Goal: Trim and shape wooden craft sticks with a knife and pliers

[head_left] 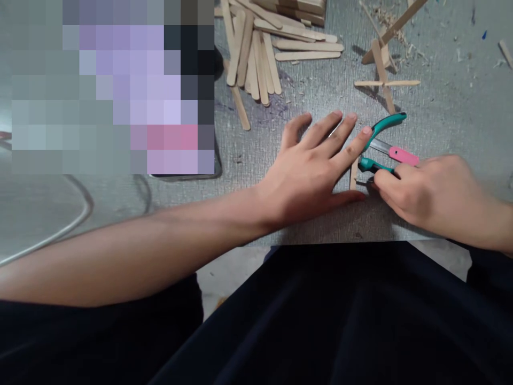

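My left hand point(310, 168) lies with its fingers spread on the grey table, its index finger beside a green-handled tool point(387, 125). Under and beside that hand a wooden stick point(353, 176) shows in part, between thumb and index finger. My right hand point(425, 192) is closed, its fingertips near the stick's edge around something I cannot make out; a thin dark blade or tip shows in front of them. A pink-handled cutter point(403, 155) lies just above the right hand, its metal end towards the green tool.
Loose wooden sticks point(260, 59) lie in a pile at the top middle, with stacked wood point(300, 8) behind. A crossed-stick structure point(382, 69) and shavings point(390, 24) are at the upper right. A white cable point(76, 222) runs at the left. The table's front edge point(340, 243) is near.
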Action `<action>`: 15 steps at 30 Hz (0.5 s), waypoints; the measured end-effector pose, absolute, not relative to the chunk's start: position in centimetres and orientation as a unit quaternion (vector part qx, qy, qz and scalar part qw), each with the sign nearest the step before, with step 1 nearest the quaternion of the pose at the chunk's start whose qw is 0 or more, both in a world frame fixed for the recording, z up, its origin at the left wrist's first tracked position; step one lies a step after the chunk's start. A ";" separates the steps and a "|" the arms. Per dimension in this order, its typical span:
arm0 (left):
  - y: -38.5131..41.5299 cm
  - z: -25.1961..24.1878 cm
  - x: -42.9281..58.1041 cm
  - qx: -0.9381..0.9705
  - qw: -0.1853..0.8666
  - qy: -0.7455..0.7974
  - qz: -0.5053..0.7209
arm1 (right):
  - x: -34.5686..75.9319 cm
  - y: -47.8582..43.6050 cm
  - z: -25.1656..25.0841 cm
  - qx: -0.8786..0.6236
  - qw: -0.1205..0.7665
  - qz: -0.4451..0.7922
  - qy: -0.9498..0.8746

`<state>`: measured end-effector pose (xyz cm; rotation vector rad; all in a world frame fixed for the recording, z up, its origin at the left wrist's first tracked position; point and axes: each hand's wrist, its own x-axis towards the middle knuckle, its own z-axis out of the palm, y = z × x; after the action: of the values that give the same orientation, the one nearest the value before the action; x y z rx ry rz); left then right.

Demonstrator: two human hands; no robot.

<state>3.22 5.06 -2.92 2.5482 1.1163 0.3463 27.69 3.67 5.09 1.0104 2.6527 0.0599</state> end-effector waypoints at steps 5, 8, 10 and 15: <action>5.1 -3.2 3.2 0.896 0.174 0.391 0.117 | 27.0 3.5 5.1 0.375 0.177 0.007 0.910; 5.2 -3.3 3.1 0.896 0.185 0.384 0.123 | 26.8 3.4 5.1 0.383 0.188 -0.007 0.904; 5.3 -3.4 3.1 0.895 0.194 0.379 0.131 | 26.7 3.4 5.2 0.387 0.194 -0.017 0.901; 5.4 -3.6 3.1 0.895 0.202 0.370 0.146 | 26.7 3.4 5.5 0.396 0.198 -0.009 0.897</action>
<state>3.06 5.43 -3.60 2.4995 1.0330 0.4091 26.72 3.43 5.49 1.1076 2.5090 -0.0249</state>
